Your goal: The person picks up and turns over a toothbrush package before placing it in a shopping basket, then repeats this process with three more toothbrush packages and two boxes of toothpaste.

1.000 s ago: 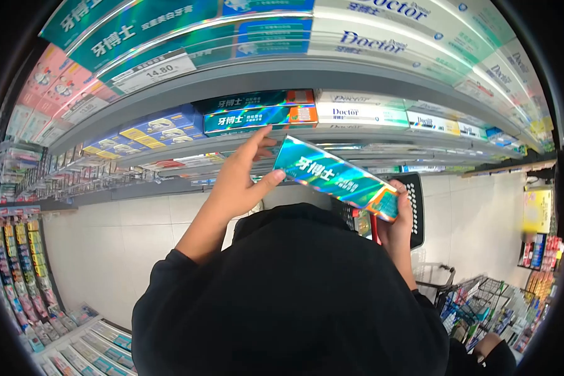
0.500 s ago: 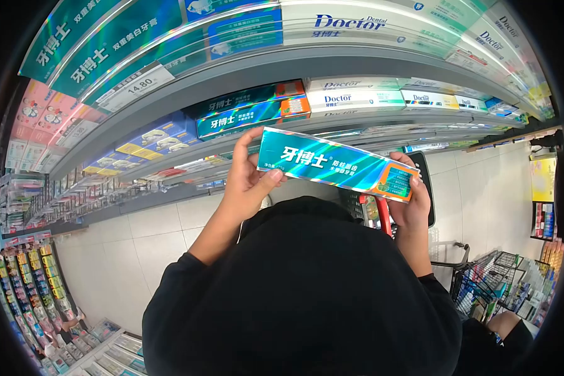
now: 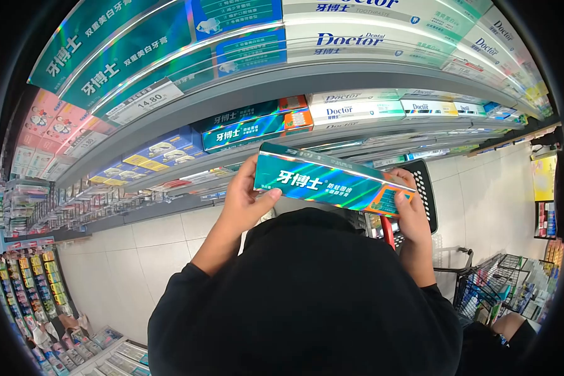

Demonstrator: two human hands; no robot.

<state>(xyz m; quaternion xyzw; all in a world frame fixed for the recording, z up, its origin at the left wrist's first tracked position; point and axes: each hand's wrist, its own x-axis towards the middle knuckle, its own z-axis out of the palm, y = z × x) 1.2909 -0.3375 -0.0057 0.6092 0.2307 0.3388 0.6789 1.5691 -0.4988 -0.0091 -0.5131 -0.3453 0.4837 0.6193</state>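
Note:
A long teal toothpaste box with white lettering and an orange right end is held up in front of the shelf, its top side showing. My left hand grips the left end, thumb on the front and fingers behind. Around the orange end, my right hand is closed, with its thumb on the front face. The box tilts slightly down to the right. Just behind it, similar teal boxes are stacked on the shelf.
White Doctor boxes and blue-yellow boxes line the shelf. A price label is on the upper shelf edge. A black basket is behind my right hand. At lower right are a wire cart and another person's knee.
The box has tipped so its top side now shows, and both hands sit slightly lower in view. The shelves have shifted slightly down in the view.

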